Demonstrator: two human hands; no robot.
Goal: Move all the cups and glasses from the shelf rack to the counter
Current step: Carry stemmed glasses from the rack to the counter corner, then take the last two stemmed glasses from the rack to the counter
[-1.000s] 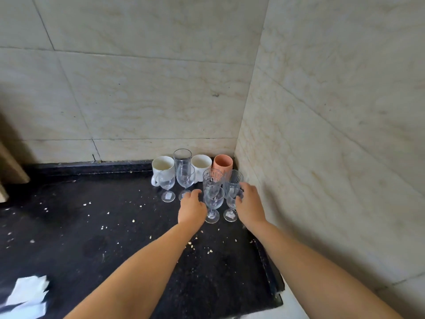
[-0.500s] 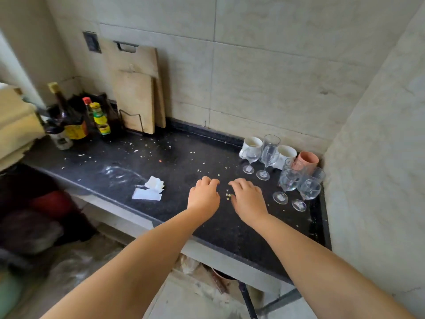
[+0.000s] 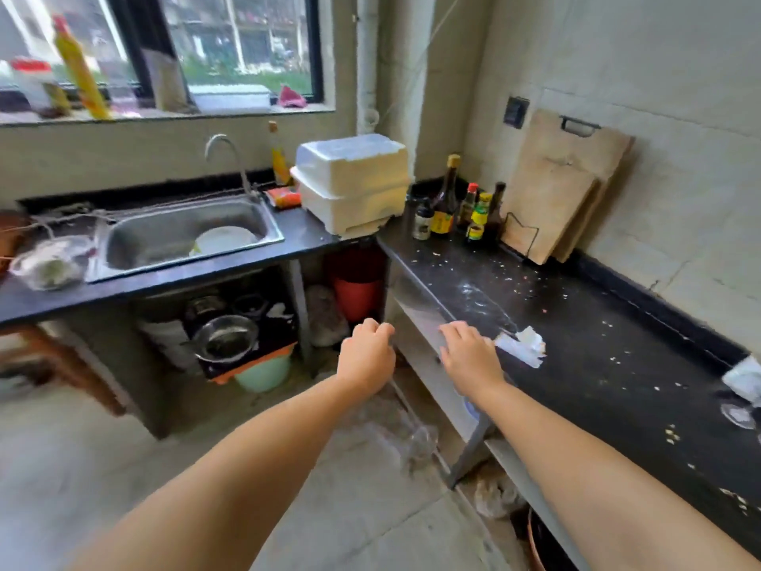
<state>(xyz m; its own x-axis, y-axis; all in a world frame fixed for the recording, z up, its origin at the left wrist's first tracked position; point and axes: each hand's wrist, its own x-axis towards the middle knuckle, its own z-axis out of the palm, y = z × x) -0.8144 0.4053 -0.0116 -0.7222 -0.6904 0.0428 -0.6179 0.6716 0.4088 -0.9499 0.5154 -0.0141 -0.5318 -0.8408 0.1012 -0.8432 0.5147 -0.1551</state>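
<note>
A black L-shaped desk (image 3: 576, 323) runs along two walls, one leg under the window (image 3: 164, 47), the other along the tiled wall on the right, its top scattered with pale crumbs. A steel sink (image 3: 181, 234) is set into the window leg and holds a white dish (image 3: 224, 239). Two wooden cutting boards (image 3: 556, 187) lean upright against the right wall in a wire holder. A white lidded plastic box (image 3: 354, 181) stands at the inner corner of the desk, with a cluster of sauce bottles (image 3: 461, 208) just beside it. Below the desk, open shelving holds pots and a steel bowl (image 3: 225, 337), and a red bucket (image 3: 357, 296) stands in the corner.

Both arms reach forward, empty. The left hand (image 3: 367, 356) hangs in the air off the front edge of the desk, its grip loosely curled around nothing. The right hand (image 3: 471, 354) hovers at that front edge, fingers relaxed and slightly bent, holding nothing; whether it touches the surface I cannot tell. Crumpled white paper (image 3: 521, 344) lies just beside the right hand.

Of the task's things, only one stemmed glass (image 3: 743, 399) shows, standing on the desk at the far right edge of the view, well apart from both hands and partly cut off.
</note>
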